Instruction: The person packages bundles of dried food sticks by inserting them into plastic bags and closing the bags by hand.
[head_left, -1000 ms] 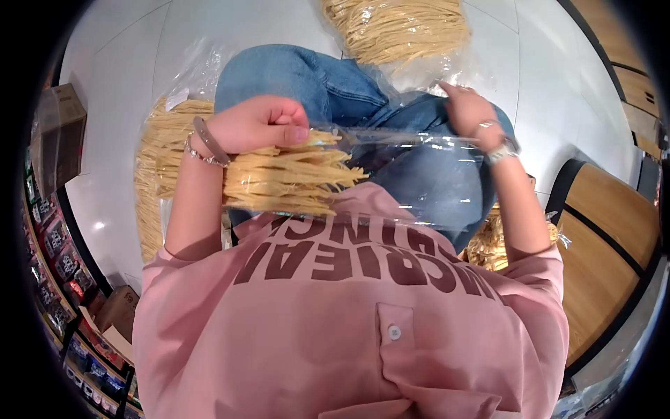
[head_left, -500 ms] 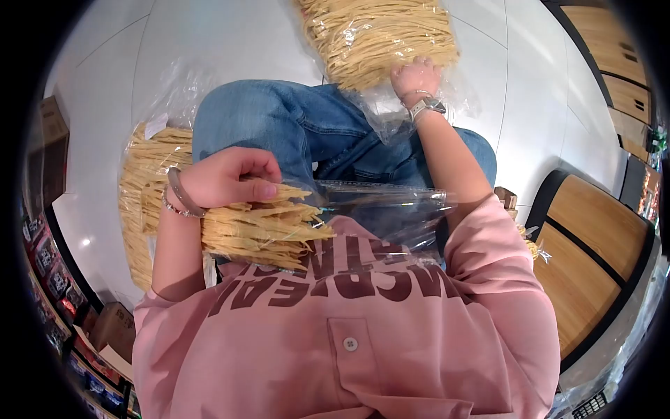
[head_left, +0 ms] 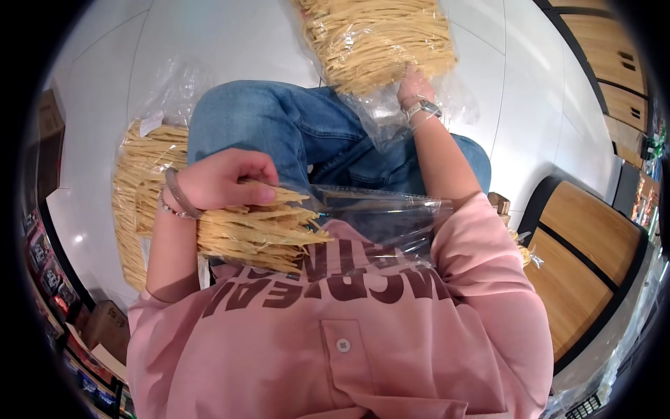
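My left hand (head_left: 227,179) is closed at the upper edge of a clear bag of yellow dried strips (head_left: 255,234), which lies across my lap and forearm. The bag's right part is transparent and holds no strips. Beyond my knees, my right hand (head_left: 417,87) reaches to the near end of a large bag of the same strips (head_left: 380,42). Its fingertips are partly hidden among the strips and plastic, so what they grip cannot be made out. Another bag of strips (head_left: 129,195) lies on the floor at left, partly behind my left forearm.
Pale floor tiles (head_left: 481,59) surround my crossed legs in jeans (head_left: 279,112). A wooden panel with a black frame (head_left: 583,244) stands at right, with wooden cabinets (head_left: 607,63) behind. Shelves of packets (head_left: 52,272) and cardboard boxes (head_left: 108,328) are at left.
My right hand has moved from beside my right knee forward to the large bag of strips. My left hand keeps its hold on the lap bag. The view has shifted slightly.
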Action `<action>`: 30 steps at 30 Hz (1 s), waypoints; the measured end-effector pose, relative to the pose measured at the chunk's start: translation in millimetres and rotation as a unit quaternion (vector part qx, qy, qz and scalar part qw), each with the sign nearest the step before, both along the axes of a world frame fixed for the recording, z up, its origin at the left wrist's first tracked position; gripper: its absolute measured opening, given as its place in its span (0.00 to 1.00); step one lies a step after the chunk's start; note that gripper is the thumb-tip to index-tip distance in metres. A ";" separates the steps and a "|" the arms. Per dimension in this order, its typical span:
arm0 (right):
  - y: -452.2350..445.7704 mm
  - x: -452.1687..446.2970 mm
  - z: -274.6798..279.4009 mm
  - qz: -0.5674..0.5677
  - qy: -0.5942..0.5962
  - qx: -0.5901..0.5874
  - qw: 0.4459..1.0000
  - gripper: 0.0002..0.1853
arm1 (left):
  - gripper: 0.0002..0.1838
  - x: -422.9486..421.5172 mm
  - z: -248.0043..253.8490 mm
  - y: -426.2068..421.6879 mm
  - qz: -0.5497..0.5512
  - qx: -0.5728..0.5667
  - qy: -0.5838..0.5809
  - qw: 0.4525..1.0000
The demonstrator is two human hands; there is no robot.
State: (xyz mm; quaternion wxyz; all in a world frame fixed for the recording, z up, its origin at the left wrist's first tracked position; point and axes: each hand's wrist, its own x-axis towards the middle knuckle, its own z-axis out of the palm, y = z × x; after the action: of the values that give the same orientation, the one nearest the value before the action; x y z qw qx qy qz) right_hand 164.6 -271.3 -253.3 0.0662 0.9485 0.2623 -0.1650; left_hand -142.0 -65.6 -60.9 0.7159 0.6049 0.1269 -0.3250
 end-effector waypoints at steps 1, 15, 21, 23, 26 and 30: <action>-3.2 0.3 -3.5 0.020 -0.030 0.014 0.999 0.19 | 0.09 0.2 0.4 -0.1 -0.003 0.000 0.012 1.000; -10.9 18.5 -46.6 0.061 -0.082 -0.029 0.994 0.22 | 0.09 5.7 0.5 3.3 -0.027 0.004 0.048 0.998; 3.3 0.4 -15.9 0.154 -0.115 -0.166 0.967 0.19 | 0.11 4.5 -1.5 2.3 -0.002 -0.007 0.029 1.000; 4.7 -3.7 -12.5 0.168 -0.126 -0.169 0.963 0.18 | 0.11 4.9 -0.9 2.6 -0.004 -0.004 0.030 1.000; 5.6 -7.7 -10.1 0.186 -0.132 -0.135 0.964 0.17 | 0.11 4.1 -0.3 2.3 0.000 -0.005 0.029 1.000; 10.4 -10.7 -9.5 0.161 -0.051 -0.084 0.982 0.17 | 0.10 3.5 -0.6 0.3 0.012 -0.013 0.021 1.000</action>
State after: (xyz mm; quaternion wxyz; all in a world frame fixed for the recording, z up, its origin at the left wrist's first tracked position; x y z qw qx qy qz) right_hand 153.9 -260.9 -262.8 0.1847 0.8920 0.3933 -0.1247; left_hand -138.5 -65.3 -61.4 0.7248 0.5869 0.1448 -0.3305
